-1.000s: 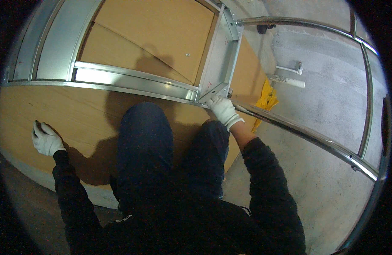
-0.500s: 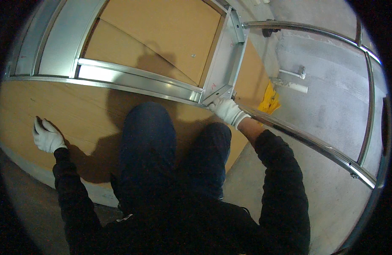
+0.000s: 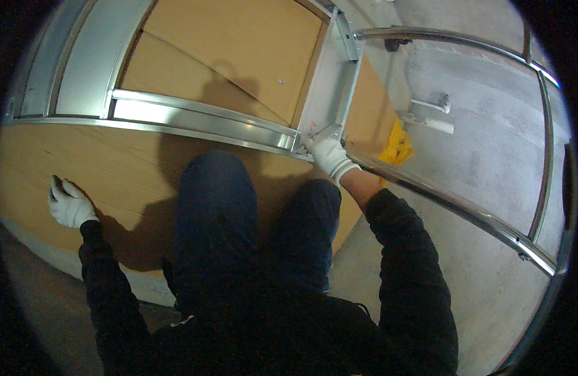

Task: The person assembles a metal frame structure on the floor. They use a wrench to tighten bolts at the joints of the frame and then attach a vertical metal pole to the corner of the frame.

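Note:
My right hand (image 3: 330, 153), in a white glove, grips the near right corner of a silvery metal frame (image 3: 207, 123). Its fingers close over the small angled corner bracket (image 3: 330, 131), covering much of it; the fingertips are partly hidden. Off to the left, my left hand (image 3: 71, 205), also white-gloved, rests over the brown board (image 3: 126, 150). Its fingers are bent but apart, with dark fingertips and nothing visible between them.
Brown sheets (image 3: 232, 44) lie inside the frame. On the right, a shiny tubular railing (image 3: 452, 199) runs beside the board above a grey concrete floor (image 3: 389, 250). A yellow cloth-like thing (image 3: 397, 145) and a white pipe (image 3: 434, 126) lie beyond. My knees (image 3: 217, 188) are over the board.
My right hand has shifted slightly up and left, further over the corner bracket. My left hand has hardly moved.

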Demonstrator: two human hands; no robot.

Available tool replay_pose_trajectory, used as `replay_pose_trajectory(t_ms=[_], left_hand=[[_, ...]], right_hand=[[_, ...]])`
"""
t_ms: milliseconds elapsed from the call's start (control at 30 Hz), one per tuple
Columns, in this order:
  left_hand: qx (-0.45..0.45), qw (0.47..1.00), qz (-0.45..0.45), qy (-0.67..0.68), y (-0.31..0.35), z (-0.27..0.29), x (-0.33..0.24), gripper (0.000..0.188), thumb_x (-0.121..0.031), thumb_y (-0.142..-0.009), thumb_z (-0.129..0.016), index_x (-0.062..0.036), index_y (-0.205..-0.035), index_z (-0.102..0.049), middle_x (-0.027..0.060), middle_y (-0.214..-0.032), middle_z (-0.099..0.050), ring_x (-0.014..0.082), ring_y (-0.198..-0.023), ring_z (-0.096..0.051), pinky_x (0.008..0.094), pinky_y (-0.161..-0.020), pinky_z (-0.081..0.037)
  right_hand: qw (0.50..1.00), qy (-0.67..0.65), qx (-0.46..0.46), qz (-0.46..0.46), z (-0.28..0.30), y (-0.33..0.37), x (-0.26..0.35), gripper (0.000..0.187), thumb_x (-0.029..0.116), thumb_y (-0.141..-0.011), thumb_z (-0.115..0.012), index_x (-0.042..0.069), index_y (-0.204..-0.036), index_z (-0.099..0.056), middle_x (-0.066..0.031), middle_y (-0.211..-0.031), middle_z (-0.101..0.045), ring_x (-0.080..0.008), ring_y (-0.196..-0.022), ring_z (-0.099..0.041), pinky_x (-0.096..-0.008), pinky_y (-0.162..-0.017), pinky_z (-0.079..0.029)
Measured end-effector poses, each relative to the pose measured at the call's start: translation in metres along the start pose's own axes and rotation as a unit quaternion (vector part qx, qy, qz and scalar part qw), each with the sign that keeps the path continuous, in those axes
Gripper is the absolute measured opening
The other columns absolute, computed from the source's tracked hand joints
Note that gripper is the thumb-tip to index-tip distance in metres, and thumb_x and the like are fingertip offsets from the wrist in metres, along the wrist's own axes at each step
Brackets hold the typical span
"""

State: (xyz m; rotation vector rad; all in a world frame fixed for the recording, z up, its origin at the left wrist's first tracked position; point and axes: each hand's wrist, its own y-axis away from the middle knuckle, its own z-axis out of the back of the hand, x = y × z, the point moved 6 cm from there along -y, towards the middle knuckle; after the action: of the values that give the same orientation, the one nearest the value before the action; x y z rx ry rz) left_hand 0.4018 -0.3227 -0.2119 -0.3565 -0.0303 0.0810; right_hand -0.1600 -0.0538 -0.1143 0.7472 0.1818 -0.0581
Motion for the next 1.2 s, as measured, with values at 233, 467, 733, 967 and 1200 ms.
replay_pose_trajectory(t_ms=[233,467,733,967,1200], left_hand=[[0.005,1.000,0.004,0.014,0.001,0.004,-0.004,0.038,-0.042,-0.093,-0.049,-0.0189,-0.120,-0.061,0.0171,-0.114,-0.062,0.0369,-0.098,-0.060,0.0476,-0.078,-0.050],[-0.001,1.000,-0.001,0.019,0.000,0.005,-0.002,0.039,-0.043,-0.093,-0.048,-0.0195,-0.122,-0.060,0.0158,-0.117,-0.061,0.0361,-0.100,-0.059,0.0476,-0.081,-0.049],[-0.002,1.000,-0.009,0.008,0.000,-0.001,0.002,0.038,-0.042,-0.094,-0.049,-0.0192,-0.121,-0.061,0.0154,-0.116,-0.061,0.0355,-0.101,-0.059,0.0471,-0.082,-0.049],[0.003,1.000,0.002,0.009,0.001,-0.002,0.000,0.037,-0.043,-0.094,-0.049,-0.0200,-0.120,-0.062,0.0157,-0.113,-0.062,0.0351,-0.100,-0.059,0.0466,-0.081,-0.049],[-0.009,1.000,-0.006,0.004,0.003,-0.001,0.000,0.038,-0.044,-0.094,-0.048,-0.0215,-0.122,-0.060,0.0173,-0.116,-0.061,0.0362,-0.100,-0.059,0.0467,-0.081,-0.049]], right_hand=[[0.998,-0.019,-0.032,-0.058,-0.015,0.022,0.002,0.017,0.019,-0.078,-0.062,0.007,-0.089,-0.057,-0.0163,-0.086,-0.061,-0.0341,-0.077,-0.065,-0.0436,-0.065,-0.053],[0.995,-0.064,-0.054,-0.047,-0.016,0.029,-0.009,0.021,0.023,-0.075,-0.066,0.008,-0.088,-0.058,-0.0158,-0.088,-0.060,-0.0368,-0.079,-0.064,-0.0465,-0.067,-0.051],[0.971,-0.167,-0.095,-0.145,-0.010,0.029,-0.018,0.016,0.016,-0.079,-0.063,0.008,-0.093,-0.061,-0.0175,-0.089,-0.062,-0.0388,-0.083,-0.062,-0.0467,-0.070,-0.050],[0.976,-0.163,-0.067,-0.129,-0.014,0.023,-0.026,0.014,0.013,-0.081,-0.059,0.008,-0.093,-0.062,-0.0193,-0.088,-0.063,-0.0386,-0.083,-0.062,-0.0464,-0.071,-0.049],[0.977,-0.106,-0.041,-0.180,0.006,0.023,-0.030,0.015,0.021,-0.082,-0.059,0.010,-0.091,-0.062,-0.0174,-0.081,-0.066,-0.0374,-0.080,-0.064,-0.0470,-0.070,-0.050]])
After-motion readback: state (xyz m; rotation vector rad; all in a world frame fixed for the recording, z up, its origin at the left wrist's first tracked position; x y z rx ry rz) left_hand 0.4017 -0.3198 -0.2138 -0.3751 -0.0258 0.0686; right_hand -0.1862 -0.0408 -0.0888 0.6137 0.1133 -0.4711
